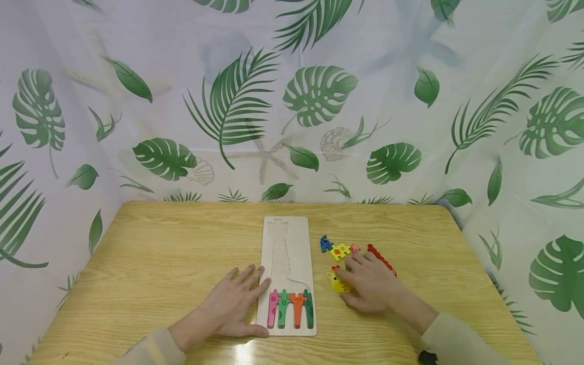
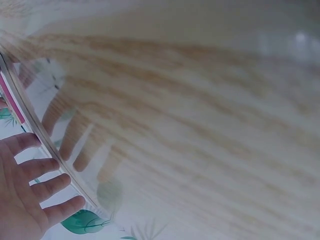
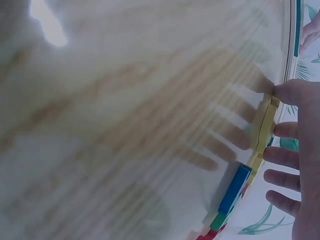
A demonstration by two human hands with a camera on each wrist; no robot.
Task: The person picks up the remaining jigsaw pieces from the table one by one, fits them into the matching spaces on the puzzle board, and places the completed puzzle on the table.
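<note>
A pale wooden puzzle board with a giraffe-shaped recess lies on the table. Pink, green, orange and dark green leg pieces sit side by side at its near end. My left hand rests flat with spread fingers along the board's left edge. To the right of the board, my right hand is over a yellow giraffe-head piece. Thumb and index finger are spread at that piece, and in the right wrist view the thumb tip meets one end of the yellow piece.
Beyond the right hand lie a blue piece, a yellow piece with an orange patch and a partly covered pink piece. A long red wavy strip lies farther right. A leaf-print cloth hangs behind the wood-grain table.
</note>
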